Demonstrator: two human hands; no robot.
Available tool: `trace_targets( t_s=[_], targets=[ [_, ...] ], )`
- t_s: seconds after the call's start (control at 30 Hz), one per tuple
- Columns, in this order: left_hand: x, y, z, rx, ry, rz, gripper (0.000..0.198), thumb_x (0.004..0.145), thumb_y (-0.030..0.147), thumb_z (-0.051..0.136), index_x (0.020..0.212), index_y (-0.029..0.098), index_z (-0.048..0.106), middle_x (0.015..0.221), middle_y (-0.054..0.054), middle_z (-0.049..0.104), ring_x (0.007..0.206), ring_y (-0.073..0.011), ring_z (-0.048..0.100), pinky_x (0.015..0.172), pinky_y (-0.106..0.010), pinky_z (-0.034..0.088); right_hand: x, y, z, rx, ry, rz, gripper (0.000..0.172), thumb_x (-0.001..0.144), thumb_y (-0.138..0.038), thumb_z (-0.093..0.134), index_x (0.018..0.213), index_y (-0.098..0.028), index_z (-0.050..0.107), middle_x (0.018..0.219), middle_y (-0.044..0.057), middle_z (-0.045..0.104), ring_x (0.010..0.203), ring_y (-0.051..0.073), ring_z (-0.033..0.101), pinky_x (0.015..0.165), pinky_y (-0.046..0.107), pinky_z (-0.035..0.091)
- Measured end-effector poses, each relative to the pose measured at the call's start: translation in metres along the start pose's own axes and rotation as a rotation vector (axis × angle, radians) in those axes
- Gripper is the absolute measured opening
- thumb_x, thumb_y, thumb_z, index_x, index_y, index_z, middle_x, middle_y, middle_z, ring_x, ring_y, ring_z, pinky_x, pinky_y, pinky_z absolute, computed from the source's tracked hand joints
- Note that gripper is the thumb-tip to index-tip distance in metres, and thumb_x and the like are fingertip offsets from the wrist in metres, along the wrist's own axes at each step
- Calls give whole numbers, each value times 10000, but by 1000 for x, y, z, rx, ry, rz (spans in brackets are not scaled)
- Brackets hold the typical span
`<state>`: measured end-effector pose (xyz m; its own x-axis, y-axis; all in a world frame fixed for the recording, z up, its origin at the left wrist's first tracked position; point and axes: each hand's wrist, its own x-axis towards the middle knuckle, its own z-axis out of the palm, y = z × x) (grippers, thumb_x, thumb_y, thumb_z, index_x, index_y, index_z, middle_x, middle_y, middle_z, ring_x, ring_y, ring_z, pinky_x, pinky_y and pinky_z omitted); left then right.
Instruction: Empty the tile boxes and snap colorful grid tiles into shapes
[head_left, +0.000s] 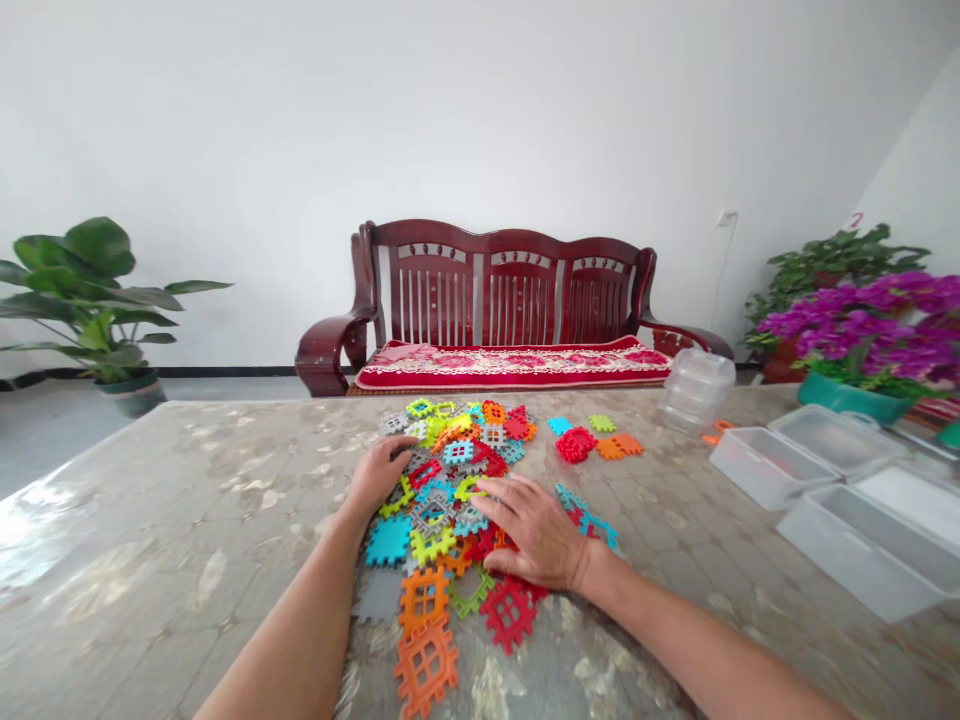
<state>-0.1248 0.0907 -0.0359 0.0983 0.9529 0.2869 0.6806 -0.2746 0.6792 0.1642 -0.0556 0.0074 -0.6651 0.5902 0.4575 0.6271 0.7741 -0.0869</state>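
Observation:
A heap of colourful plastic interlocking tiles (431, 548) covers the middle of the table, with square and window-frame shapes in blue, orange, red, green and grey. My left hand (380, 472) rests at the heap's left edge, its fingers reaching over grey tiles; I see no tile gripped in it. On the right side of the heap lies my right hand (538, 532), palm down with fingers apart, covering some red and green tiles. Nearest me are an orange window tile (426, 665) and a red window tile (510, 612).
Right of the heap sit a red tile stack (576, 445) and orange tiles (619, 446). Clear plastic boxes (862, 540) and a rounded clear container (697, 388) stand at the right, near purple flowers (877, 315). A wooden bench (517, 240) is behind the table (247, 500).

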Motion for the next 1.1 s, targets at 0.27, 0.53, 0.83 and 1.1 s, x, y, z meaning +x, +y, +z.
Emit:
trace_targets(
  t_s=[0.27, 0.53, 0.83, 1.1],
  targets=[
    [-1, 3, -1, 13, 3, 1, 373, 802, 272, 509, 1111, 226, 713, 1156, -48, 724, 1112, -226, 634, 1023, -351, 448, -13, 11, -26, -13, 113, 371, 709, 892, -633, 551, 1488, -274, 415, 1473, 123, 504, 1326, 300, 490, 1131, 520, 368],
    [-2, 4, 0, 25, 6, 11, 379, 808, 262, 503, 1115, 203, 719, 1180, -69, 714, 1118, -231, 634, 1028, -345, 445, -91, 5, -22, -53, -133, 570, 961, 735, -696, 689, 1539, -321, 320, 1579, 115, 363, 1442, 347, 331, 1168, 584, 268],
    [-6, 7, -2, 30, -6, 45, 354, 819, 260, 502, 1094, 204, 717, 1172, -67, 717, 1116, -232, 636, 1027, -351, 452, -47, 35, -4, 45, 21, 487, 556, 925, -537, 554, 1386, -225, 551, 1390, 130, 590, 1291, 276, 533, 1103, 485, 413],
    [-8, 7, -2, 56, -27, 51, 369, 832, 261, 493, 1132, 202, 699, 1202, -74, 703, 1146, -233, 622, 1041, -352, 437, -50, 43, 3, 92, 266, 739, 365, 973, -352, 407, 1156, -215, 692, 1180, 91, 713, 1122, 232, 643, 1016, 438, 487]
  ],
)
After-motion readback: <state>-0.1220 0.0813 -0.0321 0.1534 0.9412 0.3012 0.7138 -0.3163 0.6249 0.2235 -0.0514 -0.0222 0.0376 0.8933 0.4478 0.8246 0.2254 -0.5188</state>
